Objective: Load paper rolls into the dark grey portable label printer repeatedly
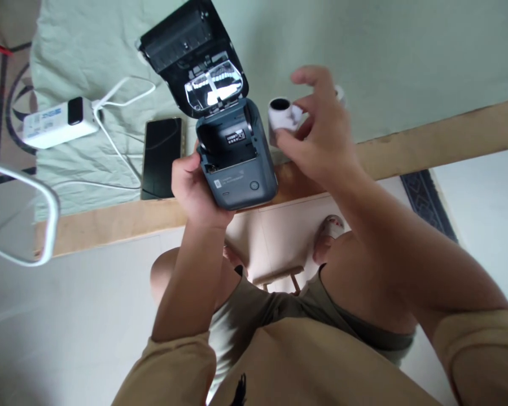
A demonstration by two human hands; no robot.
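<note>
Label printer (243,183) held in the left hand (198,186), above the table's near edge (406,132); lid (182,45) set open at its far side. A sticker (236,137) is seated inside the roll compartment. To the printer's right, paper roll (273,121) held in the right hand (328,129). Left of the printer, smartphone (161,160) laid on the tablecloth (406,56), by the near edge. Farther left, power bank (53,124) placed on the cloth; cable (104,104) plugged into its right end, looped between bank and phone.
</note>
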